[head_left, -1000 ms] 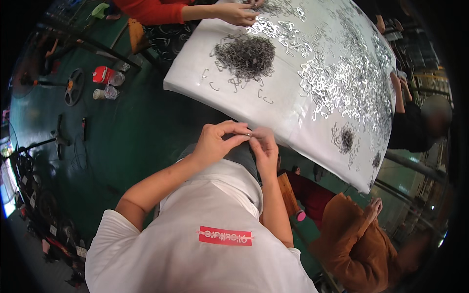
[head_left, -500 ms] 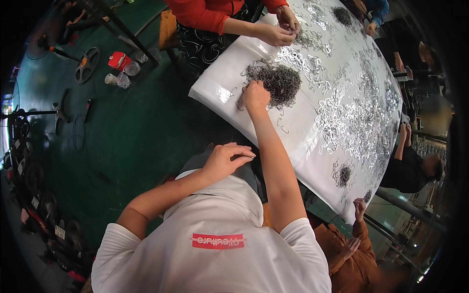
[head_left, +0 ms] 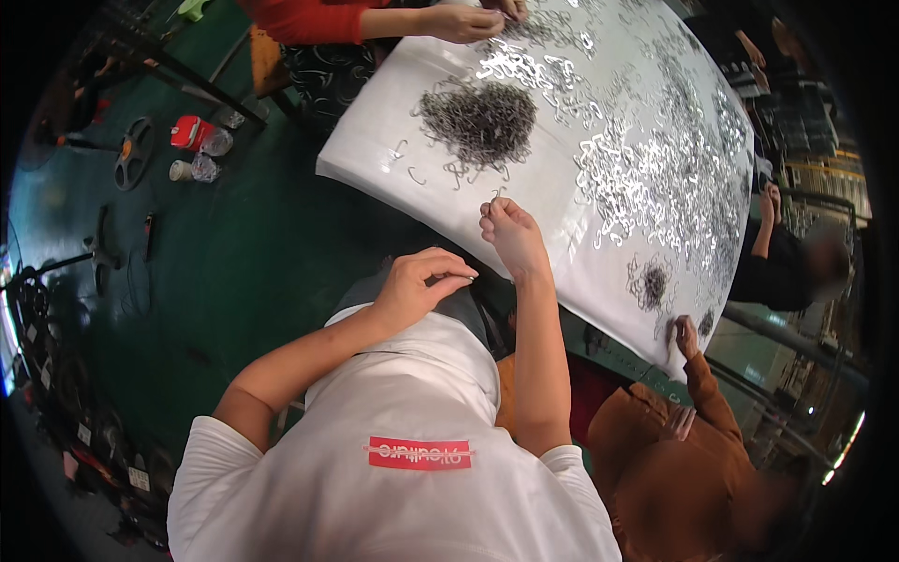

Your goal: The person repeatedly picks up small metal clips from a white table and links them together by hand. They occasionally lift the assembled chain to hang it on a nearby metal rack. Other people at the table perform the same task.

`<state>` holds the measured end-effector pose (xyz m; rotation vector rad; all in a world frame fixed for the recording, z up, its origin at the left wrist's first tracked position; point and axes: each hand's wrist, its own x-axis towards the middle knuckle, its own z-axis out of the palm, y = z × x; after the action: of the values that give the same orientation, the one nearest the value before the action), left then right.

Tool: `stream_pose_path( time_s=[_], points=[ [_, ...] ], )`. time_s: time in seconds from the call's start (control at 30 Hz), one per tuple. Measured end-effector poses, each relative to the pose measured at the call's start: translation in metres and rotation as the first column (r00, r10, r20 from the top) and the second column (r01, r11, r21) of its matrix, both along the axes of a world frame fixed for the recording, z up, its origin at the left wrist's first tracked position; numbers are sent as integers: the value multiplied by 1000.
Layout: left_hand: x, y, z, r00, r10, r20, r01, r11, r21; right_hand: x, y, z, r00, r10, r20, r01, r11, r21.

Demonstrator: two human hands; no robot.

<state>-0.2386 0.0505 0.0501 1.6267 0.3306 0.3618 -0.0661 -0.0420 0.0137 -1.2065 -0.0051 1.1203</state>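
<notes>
My right hand (head_left: 515, 234) is just over the near edge of the white-covered table (head_left: 375, 126). Its thumb and fingers pinch a small bent wire hook (head_left: 497, 194), whose curved end sticks up. Beyond it on the table lies a dark heap of wire hooks (head_left: 482, 122), with a few loose ones beside it. Closer to my body, off the table edge, my left hand (head_left: 417, 288) has its thumb and fingertips pressed together. A tiny light bit shows at those tips, too small to name.
Shiny bent hooks (head_left: 627, 183) spread across the table's middle. A smaller dark heap (head_left: 653, 284) lies near the right corner. A person in red sleeves (head_left: 314, 19) works at the far left, another in brown (head_left: 670, 468) at right. A red container (head_left: 190, 132) stands on the green floor.
My right hand has drawn back from the dark heap toward me, with a wire hook now showing in its fingers. My left hand keeps its pinch near my lap. The view has shifted somewhat.
</notes>
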Motion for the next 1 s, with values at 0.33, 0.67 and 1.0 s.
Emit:
stream_pose_path(
  time_s=[0.33, 0.67, 1.0],
  points=[
    [27, -33, 9, 990, -114, -82, 116, 993, 12, -73, -89, 71, 935, -296, 194, 292, 955, 49],
    [60, -67, 9, 973, -232, -14, 231, 973, -28, -75, -120, 58, 804, -499, 323, 511, 858, 55],
    [173, -54, -51, 962, -237, 136, 155, 883, 443, -66, -139, 54, 559, -401, 725, 485, 868, 106]
  ],
)
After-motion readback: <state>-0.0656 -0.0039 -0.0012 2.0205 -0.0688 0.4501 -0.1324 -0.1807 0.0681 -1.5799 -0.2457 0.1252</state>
